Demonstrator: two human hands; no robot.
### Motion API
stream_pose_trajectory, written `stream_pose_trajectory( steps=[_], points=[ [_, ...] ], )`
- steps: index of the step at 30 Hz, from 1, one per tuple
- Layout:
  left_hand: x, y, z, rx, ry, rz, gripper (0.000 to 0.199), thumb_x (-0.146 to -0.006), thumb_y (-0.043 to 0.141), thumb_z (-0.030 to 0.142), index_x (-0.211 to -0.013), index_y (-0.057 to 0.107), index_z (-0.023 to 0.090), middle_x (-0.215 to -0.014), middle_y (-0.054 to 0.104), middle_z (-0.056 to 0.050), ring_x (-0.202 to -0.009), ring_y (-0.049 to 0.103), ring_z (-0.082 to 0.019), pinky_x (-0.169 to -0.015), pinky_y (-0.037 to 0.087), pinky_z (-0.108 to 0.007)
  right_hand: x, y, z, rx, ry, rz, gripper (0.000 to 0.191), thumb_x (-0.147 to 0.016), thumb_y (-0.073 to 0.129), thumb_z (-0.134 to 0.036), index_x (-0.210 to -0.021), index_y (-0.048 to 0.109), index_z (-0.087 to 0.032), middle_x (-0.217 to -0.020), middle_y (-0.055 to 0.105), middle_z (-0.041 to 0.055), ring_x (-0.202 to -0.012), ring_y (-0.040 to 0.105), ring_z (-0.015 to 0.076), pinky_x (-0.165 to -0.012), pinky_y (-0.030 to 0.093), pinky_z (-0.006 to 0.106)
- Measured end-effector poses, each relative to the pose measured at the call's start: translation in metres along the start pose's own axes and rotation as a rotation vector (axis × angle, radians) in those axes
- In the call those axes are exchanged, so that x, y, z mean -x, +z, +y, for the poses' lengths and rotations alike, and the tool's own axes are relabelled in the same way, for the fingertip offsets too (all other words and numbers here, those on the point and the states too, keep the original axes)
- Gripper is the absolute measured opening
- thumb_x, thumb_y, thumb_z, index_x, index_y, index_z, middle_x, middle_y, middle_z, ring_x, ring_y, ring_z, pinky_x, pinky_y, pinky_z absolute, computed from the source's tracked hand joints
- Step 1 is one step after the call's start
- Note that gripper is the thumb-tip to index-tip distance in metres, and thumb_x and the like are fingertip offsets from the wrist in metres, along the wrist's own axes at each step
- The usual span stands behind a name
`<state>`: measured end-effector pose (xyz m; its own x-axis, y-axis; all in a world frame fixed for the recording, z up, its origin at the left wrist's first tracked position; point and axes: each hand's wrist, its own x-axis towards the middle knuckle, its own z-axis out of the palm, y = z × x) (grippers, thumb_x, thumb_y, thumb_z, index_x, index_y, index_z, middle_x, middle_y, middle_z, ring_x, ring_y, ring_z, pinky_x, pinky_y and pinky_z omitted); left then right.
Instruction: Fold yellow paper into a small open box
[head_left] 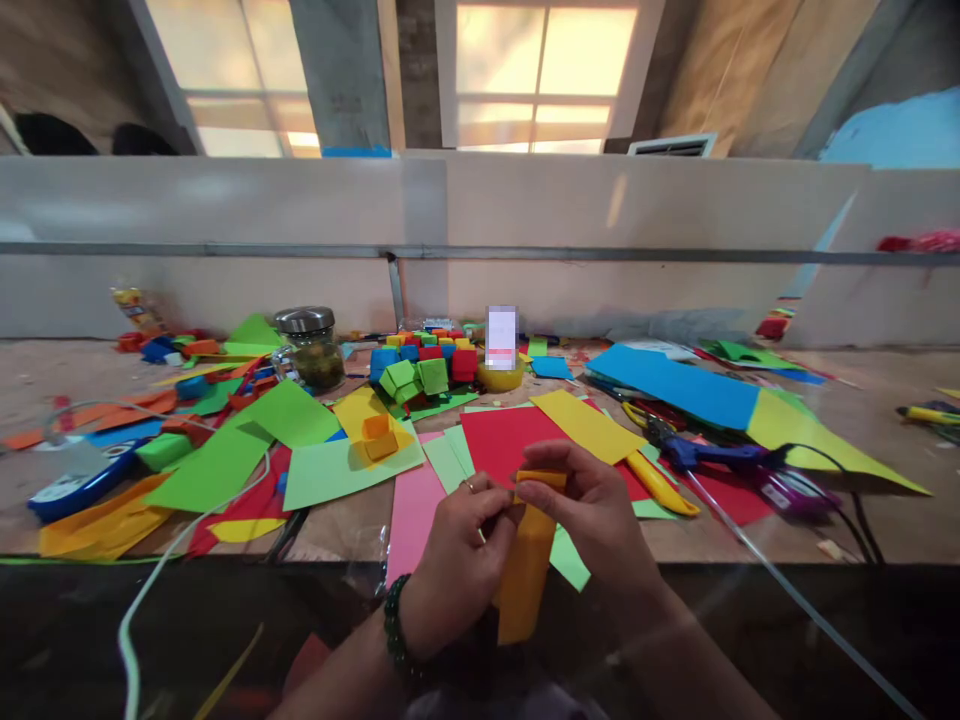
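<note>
"What lies beyond the hands [469,545]?"
"Paper sheets [495,440] on the tabletop [346,522]; farther off, boxes [432,376], a jar [319,362] to their left, a phone [501,336] to their right."
"And right of the hands?"
"A corded tool [739,455]."

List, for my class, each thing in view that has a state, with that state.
Orange strip: held in both hands, folded near its top.
Glass mug: metal lid on.
Phone: upright, screen lit.
Purple-and-blue tool: lying down, on or off unclear.
</note>
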<state>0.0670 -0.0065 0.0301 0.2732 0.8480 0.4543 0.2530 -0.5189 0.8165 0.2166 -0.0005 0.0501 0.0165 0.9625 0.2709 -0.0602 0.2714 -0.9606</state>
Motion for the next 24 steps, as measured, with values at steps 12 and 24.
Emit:
stream_pose_trajectory(
  steps=[12, 24],
  points=[
    [0.002, 0.000, 0.003, -0.057, -0.007, -0.054, 0.023, -0.087, 0.045, 0.015, -0.066, 0.055, 0.016, -0.070, 0.056, -0.004, -0.070, 0.051, -0.016, -0.063, 0.037, -0.025, -0.001, -0.001, -0.007, 0.058, -0.046, -0.074, 0.024, -0.068, 0.081, -0.028, -0.086, 0.068, -0.020, -0.072, 0.070, -0.0003, -0.069, 0.068, 0.0136, -0.063, 0.055, 0.021],
    [0.007, 0.005, -0.014, -0.113, -0.162, -0.097, 0.019, -0.076, 0.047, 0.013, -0.059, 0.040, 0.018, -0.058, 0.050, 0.001, -0.057, 0.044, -0.012, -0.054, 0.029, -0.022, 0.000, -0.003, 0.000, 0.103, -0.157, 0.001, 0.022, -0.070, 0.079, -0.025, -0.088, 0.068, -0.021, -0.074, 0.071, 0.0001, -0.070, 0.068, 0.0144, -0.064, 0.056, 0.021]
  ],
)
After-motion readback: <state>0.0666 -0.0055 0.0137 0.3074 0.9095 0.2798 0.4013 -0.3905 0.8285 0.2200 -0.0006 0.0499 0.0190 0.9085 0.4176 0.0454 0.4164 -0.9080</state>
